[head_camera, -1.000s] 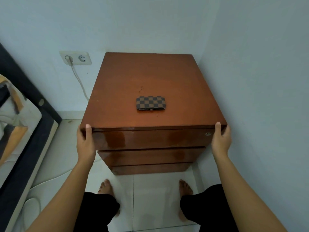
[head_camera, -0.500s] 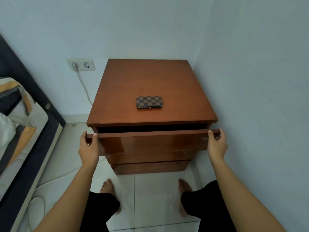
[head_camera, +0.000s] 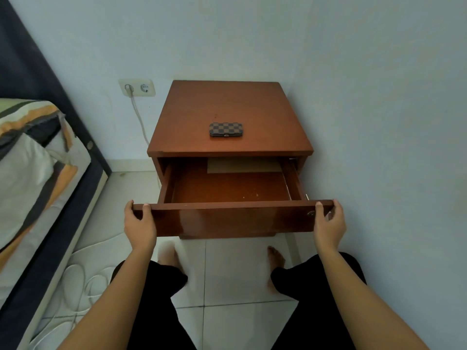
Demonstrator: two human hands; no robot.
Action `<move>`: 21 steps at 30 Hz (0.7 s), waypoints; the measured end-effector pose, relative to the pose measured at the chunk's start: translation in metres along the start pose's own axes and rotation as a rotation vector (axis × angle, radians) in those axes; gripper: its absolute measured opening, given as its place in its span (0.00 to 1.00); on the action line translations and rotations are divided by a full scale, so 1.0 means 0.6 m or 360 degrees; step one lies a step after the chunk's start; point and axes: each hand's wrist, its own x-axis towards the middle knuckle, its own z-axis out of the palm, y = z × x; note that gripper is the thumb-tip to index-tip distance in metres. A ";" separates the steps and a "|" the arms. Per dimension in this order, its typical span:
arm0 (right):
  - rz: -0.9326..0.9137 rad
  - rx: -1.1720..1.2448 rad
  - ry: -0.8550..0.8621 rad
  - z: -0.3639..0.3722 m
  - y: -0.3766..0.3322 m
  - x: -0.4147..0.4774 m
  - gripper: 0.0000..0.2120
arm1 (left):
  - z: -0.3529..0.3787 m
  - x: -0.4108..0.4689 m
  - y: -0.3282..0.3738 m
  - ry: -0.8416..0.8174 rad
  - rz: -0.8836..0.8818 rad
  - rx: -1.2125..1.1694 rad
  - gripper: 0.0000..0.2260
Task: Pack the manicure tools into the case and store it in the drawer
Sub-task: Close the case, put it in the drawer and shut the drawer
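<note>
A closed brown checkered manicure case (head_camera: 225, 129) lies flat on top of the wooden nightstand (head_camera: 192, 122), near its front edge. The top drawer (head_camera: 232, 219) is pulled far out. Its wooden floor is bare except for a tan sheet at the back (head_camera: 242, 164). My left hand (head_camera: 139, 224) grips the left end of the drawer front. My right hand (head_camera: 328, 223) grips the right end. No loose manicure tools are in sight.
A bed with a patterned cover (head_camera: 30, 160) and dark frame runs along the left. A wall socket (head_camera: 137, 87) with a white cable sits left of the nightstand. The right wall is close to the nightstand. My bare feet stand on white floor tiles (head_camera: 227, 274) below the drawer.
The top drawer was shut a second ago; both hands have pulled it toward me, and it now stands wide. The case has not moved.
</note>
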 end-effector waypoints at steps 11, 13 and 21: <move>-0.0222 -0.0496 -0.0370 -0.020 -0.021 0.057 0.21 | -0.004 0.049 0.027 -0.0060 0.0373 0.0777 0.22; -0.0368 -0.0670 -0.0502 -0.006 -0.045 0.078 0.22 | 0.009 0.077 0.047 -0.0088 0.0573 0.0941 0.23; -0.1075 -0.1028 -0.0889 0.189 -0.163 0.161 0.25 | 0.170 0.190 0.156 -0.0475 0.1109 0.1303 0.29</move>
